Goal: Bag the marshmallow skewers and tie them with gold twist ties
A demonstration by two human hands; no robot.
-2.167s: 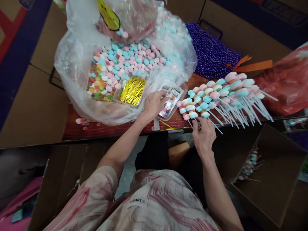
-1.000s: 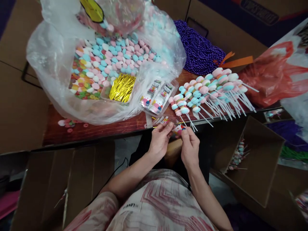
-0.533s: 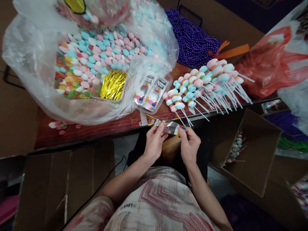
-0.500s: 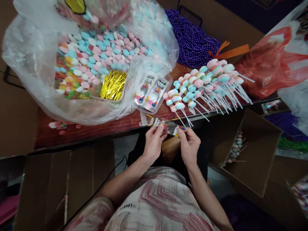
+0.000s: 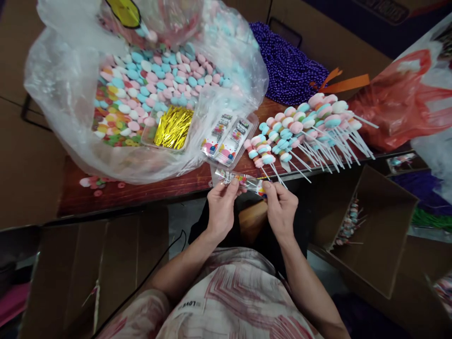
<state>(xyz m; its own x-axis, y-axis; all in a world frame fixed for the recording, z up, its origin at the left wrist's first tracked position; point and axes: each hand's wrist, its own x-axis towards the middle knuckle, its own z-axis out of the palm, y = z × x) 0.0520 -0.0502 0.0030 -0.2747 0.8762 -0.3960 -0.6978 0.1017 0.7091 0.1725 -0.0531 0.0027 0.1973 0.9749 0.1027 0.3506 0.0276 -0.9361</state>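
Observation:
A small clear printed plastic bag (image 5: 251, 183) stretches between my two hands, just below the table's front edge. My left hand (image 5: 221, 209) pinches its left part, thumb on top. The right end, with coloured print, is gripped by my right hand (image 5: 282, 207) between thumb and fingers. Just beyond lies a clear plastic tray (image 5: 226, 165) with flat printed bags (image 5: 233, 139) in it. To the right of that tray, candy skewers (image 5: 263, 148) on white sticks are piled with their sticks pointing towards me.
A big plastic bag (image 5: 45, 84) of loose pastel candies (image 5: 141, 77) lies open at left. Gold twist ties (image 5: 173, 127) fill a small container. Purple bead strings (image 5: 289, 66) and a red plastic bag (image 5: 399, 103) are behind and right. A cardboard box (image 5: 384, 235) holding skewers stands below right.
The view has shifted, so the table things appear slightly further right. Between my hands the printed bag now shows flatter and more stretched out. Both hands keep their hold.

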